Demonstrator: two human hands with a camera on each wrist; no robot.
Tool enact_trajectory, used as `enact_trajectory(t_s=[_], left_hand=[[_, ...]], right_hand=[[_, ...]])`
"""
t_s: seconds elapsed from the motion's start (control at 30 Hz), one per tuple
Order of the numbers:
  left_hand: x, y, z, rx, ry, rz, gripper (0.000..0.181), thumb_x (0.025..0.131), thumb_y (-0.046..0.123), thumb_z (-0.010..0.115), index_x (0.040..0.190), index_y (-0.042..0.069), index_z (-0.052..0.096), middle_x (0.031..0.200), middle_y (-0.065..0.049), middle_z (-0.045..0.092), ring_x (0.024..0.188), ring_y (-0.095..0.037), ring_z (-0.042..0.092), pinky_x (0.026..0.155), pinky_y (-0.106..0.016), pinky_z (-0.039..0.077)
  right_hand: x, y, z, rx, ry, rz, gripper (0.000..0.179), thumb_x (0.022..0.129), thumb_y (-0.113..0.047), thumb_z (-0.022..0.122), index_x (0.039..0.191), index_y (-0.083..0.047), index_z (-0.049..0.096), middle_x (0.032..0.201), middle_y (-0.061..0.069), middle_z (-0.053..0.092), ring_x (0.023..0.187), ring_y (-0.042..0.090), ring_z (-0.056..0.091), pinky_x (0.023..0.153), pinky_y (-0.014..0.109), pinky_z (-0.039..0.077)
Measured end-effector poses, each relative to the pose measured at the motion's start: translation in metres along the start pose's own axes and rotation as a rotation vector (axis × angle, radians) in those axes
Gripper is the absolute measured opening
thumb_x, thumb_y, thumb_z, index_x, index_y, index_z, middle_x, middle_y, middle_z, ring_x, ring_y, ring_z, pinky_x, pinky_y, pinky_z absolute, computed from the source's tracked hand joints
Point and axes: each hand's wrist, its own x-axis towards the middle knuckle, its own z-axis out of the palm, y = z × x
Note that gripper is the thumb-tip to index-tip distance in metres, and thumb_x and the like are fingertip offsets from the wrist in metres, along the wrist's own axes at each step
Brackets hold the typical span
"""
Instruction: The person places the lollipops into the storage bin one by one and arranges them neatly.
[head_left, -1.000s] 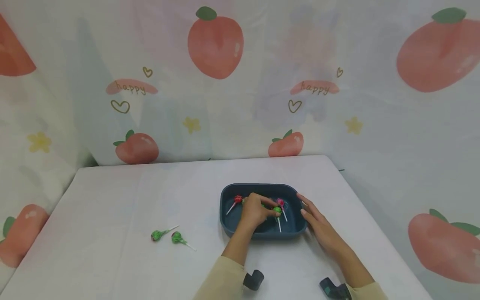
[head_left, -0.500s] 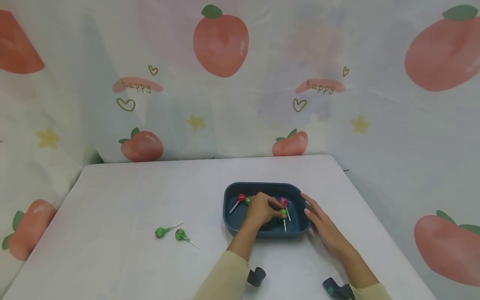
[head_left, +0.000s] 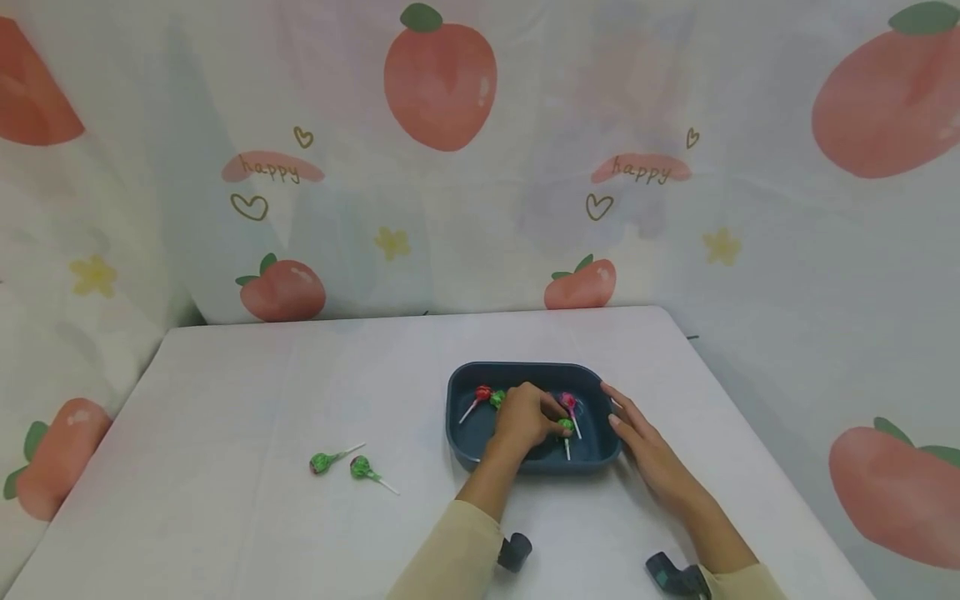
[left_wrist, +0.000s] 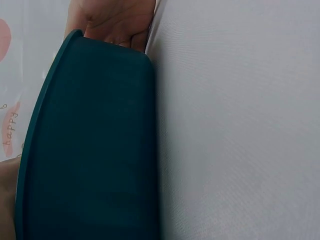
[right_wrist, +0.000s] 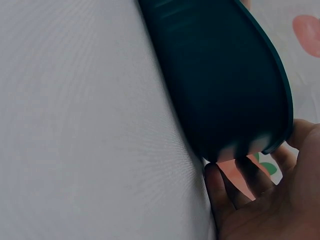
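A dark blue tray (head_left: 536, 468) stands on the white table, also filling much of both wrist views. My left hand (head_left: 519, 421) reaches into it, thumb and forefinger pinching a green-wrapped lollipop (head_left: 566, 427) whose white stick points toward me. A pink lollipop (head_left: 568, 401) lies just beyond. Left of the hand are a red lollipop (head_left: 483, 392) and another green one (head_left: 497, 399), partly hidden by it. My right hand (head_left: 656, 458) rests against the tray's right end. In the right wrist view its fingers (right_wrist: 257, 177) touch the outer wall, spread and fairly straight.
Two more green lollipops (head_left: 362, 468) (head_left: 321, 462) lie on the white table (head_left: 225, 400), left of the tray. Dark devices (head_left: 514, 552) (head_left: 675, 575) sit at both wrists. A peach-printed cloth (head_left: 480, 208) hangs behind the table and along its sides.
The head view has shifted slightly. Both hands keep nearly the same place at the tray, and the lollipops lie as before.
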Motion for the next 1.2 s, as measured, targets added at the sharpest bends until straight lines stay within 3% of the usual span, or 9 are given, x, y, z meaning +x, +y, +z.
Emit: enact_trajectory(t_s=[0.87,1.0,1.2], left_hand=[[0.000,0.005,-0.003,-0.010,0.029,-0.027,0.017,0.073,0.024,0.097,0.085,0.024,0.085,0.082,0.013,0.073,0.087,-0.008,0.066,0.075,-0.032,0.054],[-0.001,0.004,-0.004,-0.020,0.047,-0.001,0.019,0.073,0.024,0.097,0.088,0.024,0.085,0.083,0.011,0.074,0.084,-0.007,0.066,0.072,-0.030,0.054],[-0.009,0.002,-0.012,-0.081,0.071,0.090,0.022,0.075,0.020,0.095,0.095,0.019,0.086,0.089,0.004,0.076,0.069,-0.006,0.059,0.057,-0.024,0.050]], right_hand=[[0.001,-0.001,-0.004,0.001,0.002,-0.004,0.054,0.113,-0.041,0.038,0.165,-0.030,0.026,0.171,0.011,0.015,0.154,0.044,0.010,0.115,0.069,0.014],[0.000,-0.002,-0.004,0.009,0.002,-0.006,0.054,0.113,-0.039,0.039,0.165,-0.027,0.026,0.171,0.012,0.016,0.154,0.044,0.010,0.115,0.068,0.013],[-0.001,-0.002,-0.001,0.039,-0.009,-0.009,0.053,0.114,-0.036,0.039,0.165,-0.027,0.026,0.170,0.015,0.017,0.153,0.045,0.011,0.115,0.069,0.014]])
